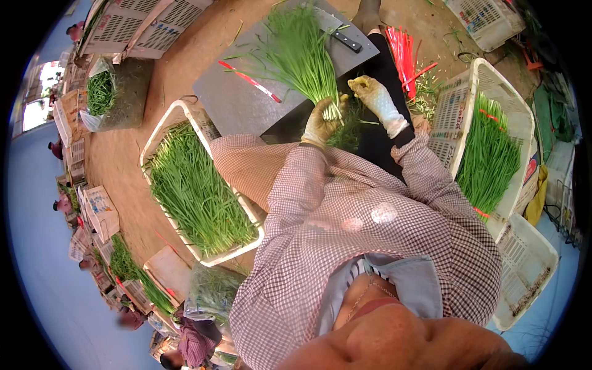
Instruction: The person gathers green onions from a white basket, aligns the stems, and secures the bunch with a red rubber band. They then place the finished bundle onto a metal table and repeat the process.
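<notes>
The left hand (320, 125) clutches a bunch of greens (301, 55) low down, over a board (225, 95); the right hand (374, 98) curls nearby, its grip I can't tell; a knife (346, 41) lies beside the bunch, red ties (402, 58) rightward, crates (452, 117) either side.

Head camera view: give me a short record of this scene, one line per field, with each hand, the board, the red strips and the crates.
Left hand: gloved, gripping the chive bunch near its pale stem ends
Right hand: gloved, beside the bunch; unclear whether it holds anything
Gray board: bears a black-handled knife and one red strip
Red strip bundle: right of the board
Left crate: white, filled with chives
Right crate: white, holding chives with red bands
</notes>
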Demonstrator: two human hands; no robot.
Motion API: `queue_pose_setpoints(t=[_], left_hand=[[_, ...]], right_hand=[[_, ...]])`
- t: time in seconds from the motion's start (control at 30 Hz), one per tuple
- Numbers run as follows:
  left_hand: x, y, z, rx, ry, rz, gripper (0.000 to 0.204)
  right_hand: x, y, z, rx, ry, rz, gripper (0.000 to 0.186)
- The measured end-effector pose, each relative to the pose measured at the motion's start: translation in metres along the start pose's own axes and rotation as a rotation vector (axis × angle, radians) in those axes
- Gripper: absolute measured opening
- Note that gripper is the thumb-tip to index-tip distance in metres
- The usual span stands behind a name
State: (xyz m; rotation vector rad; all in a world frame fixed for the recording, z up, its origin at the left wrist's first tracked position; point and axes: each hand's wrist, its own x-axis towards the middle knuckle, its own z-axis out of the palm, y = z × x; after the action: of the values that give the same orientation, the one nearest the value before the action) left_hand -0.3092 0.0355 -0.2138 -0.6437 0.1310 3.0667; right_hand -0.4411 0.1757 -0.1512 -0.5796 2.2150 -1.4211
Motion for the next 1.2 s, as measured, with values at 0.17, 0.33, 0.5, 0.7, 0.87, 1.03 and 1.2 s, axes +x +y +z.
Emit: queue_pose_setpoints(t=[0.17, 0.33, 0.5, 0.7, 0.87, 1.03, 1.2], left_hand=[[0.004, -0.002, -0.015, -0.024, -0.124, -0.017, 0.037], [0.013, -0.002, -0.025, 1.446, 0.299, 0.392, 0.056], [-0.035, 0.012, 0.05, 1.403, 0.287, -0.016, 0.063], [-0.03, 0.039, 0.083, 1.375, 0.438, -0.074, 0.077], [-0.017, 0.038, 0.104, 1.258, 0.19, 0.31, 0.071], [-0.014, 0.047, 0.134, 0.963, 0.102, 0.652, 0.053], [-0.01, 0.067, 0.169, 1.065, 0.024, 0.952, 0.046]], right_hand=[[0.017, 0.022, 0.039, 0.18, -0.238, 0.179, 0.105], [0.006, -0.018, 0.089, 0.162, -0.248, 0.067, 0.085], [0.019, 0.041, 0.063, 0.54, -0.336, 0.386, 0.034], [-0.008, 0.003, 0.059, 0.124, -0.101, -0.006, 0.043], [-0.01, 0.027, 0.057, -0.033, -0.074, -0.228, 0.063], [0.011, -0.017, 0.055, -0.079, 0.044, -0.37, 0.08], [0.061, -0.053, 0.05, 0.055, -0.137, -0.516, 0.071]])
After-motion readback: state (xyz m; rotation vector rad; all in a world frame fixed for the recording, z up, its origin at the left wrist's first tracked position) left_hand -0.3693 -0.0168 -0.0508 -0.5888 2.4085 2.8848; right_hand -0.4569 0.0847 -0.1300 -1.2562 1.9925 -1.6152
